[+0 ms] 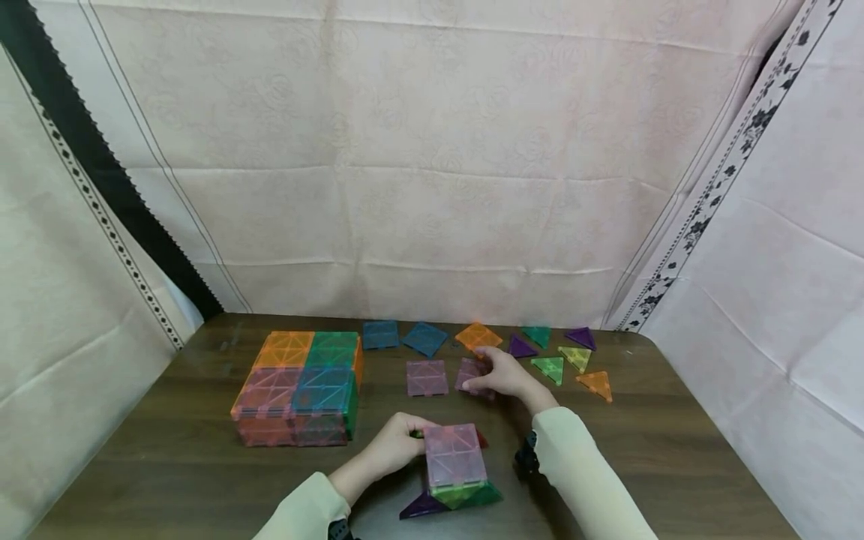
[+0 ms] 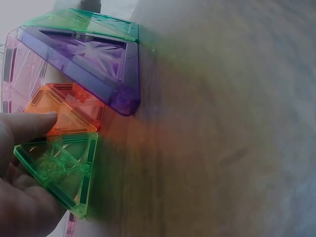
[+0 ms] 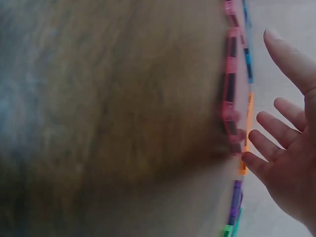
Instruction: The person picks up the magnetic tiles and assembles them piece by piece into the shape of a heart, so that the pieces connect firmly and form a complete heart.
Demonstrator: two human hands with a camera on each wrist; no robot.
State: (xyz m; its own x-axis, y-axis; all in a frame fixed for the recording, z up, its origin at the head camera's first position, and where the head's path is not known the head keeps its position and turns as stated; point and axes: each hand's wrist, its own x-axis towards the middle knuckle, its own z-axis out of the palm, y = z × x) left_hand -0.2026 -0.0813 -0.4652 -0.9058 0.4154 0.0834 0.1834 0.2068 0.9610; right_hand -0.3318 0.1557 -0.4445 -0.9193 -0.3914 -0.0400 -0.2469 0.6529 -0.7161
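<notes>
My left hand [image 1: 398, 448] grips the side of a small build of magnetic tiles. A pink square tile [image 1: 455, 456] forms its top, and a purple triangle tile [image 2: 94, 59] and a green triangle tile [image 2: 61, 168] jut from its sides. In the left wrist view, the thumb lies against an orange triangle tile [image 2: 61, 111], with the other fingers behind the green one. Farther out, my right hand [image 1: 505, 375] is over a loose pink square tile [image 1: 466, 371], partly covering it. The right wrist view shows that hand's fingers [image 3: 274, 129] spread, close to the tile's edge.
A large block of orange, green, pink and blue tiles [image 1: 327, 371] stands left on the wooden table [image 1: 182, 450]. Another pink square [image 1: 427, 378], blue squares [image 1: 381, 334] and an orange square [image 1: 478, 335] lie farther back. Several small triangles [image 1: 548, 367] are scattered at right. White cloth [image 1: 439, 165] hangs behind.
</notes>
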